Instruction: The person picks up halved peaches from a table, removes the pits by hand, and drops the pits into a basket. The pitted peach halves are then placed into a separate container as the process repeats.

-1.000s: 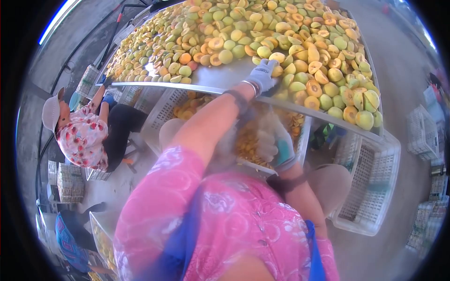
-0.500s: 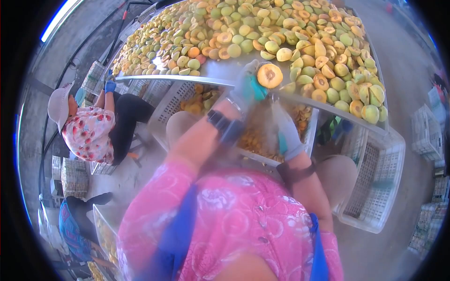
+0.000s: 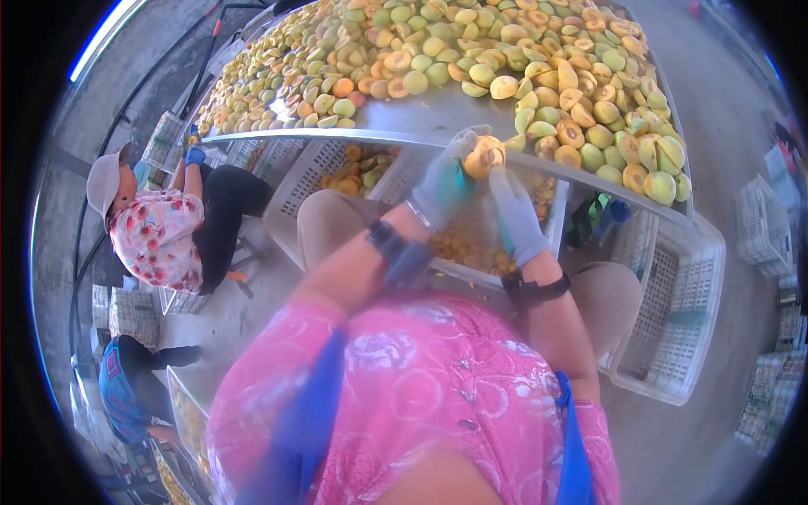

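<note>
A halved peach with its orange cut face toward me is held by my left hand, which wears a grey and teal glove. My left fingers wrap round its back, just over the table's front edge. My right hand, gloved too, reaches up from below with its fingertips at the lower cut face. Its fingers are closed together; whatever they grip is hidden. Many peach halves, green-yellow outside and orange inside, lie heaped on the metal table beyond my hands.
Under the table edge stands a white crate with orange pieces in it. Left of it, another crate holds fruit. A white basket stands by my right knee. A co-worker in a hat sits at the left; another person is lower left.
My right hand has risen from below the peach half to its cut face. The peach half now looks tilted and partly covered by fingers. My left hand keeps its hold.
</note>
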The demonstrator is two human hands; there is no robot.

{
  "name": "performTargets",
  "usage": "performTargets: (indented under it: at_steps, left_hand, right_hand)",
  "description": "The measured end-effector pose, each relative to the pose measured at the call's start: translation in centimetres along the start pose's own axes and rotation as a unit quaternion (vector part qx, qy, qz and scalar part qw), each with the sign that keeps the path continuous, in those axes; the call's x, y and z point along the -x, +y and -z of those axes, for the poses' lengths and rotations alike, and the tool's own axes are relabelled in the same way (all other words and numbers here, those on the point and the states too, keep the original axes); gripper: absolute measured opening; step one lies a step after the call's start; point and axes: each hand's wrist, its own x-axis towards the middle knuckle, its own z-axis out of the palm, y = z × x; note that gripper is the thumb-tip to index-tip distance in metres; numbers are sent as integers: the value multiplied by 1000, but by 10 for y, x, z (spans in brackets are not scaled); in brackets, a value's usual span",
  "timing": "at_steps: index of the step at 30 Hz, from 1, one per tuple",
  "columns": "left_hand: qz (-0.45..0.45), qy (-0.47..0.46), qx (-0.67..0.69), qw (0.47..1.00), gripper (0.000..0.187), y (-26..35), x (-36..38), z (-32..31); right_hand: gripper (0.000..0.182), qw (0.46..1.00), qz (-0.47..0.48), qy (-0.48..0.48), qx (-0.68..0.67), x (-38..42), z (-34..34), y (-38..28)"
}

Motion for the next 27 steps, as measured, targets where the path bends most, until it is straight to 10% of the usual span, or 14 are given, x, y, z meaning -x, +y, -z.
performTargets:
  at_steps: [5, 13, 19, 25, 26, 27]
  left_hand:
    - [31, 10, 67, 997, 37, -6, -1, 3]
    - [-177, 31, -366, 913, 32, -6, -2, -17]
    - [55, 136, -111, 983, 36, 0, -15, -16]
    - [-36, 101, -255, 961, 39, 9, -7, -34]
    - [-38, 101, -255, 961, 39, 11, -3, -38]
    - [-40, 122, -258, 957, 40, 13, -1, -43]
  right_hand:
    - [28, 1000, 8, -8, -3, -2, 0, 8]
    - [45, 996, -12, 16, 87, 10, -9, -10]
    - [42, 996, -88, 15, 8, 5, -6, 0]
    - [32, 994, -81, -73, -12, -15, 5, 33]
    - [32, 961, 205, -51, 180, -29, 11, 57]
    - [33, 809, 470, -23, 351, -39, 15, 67]
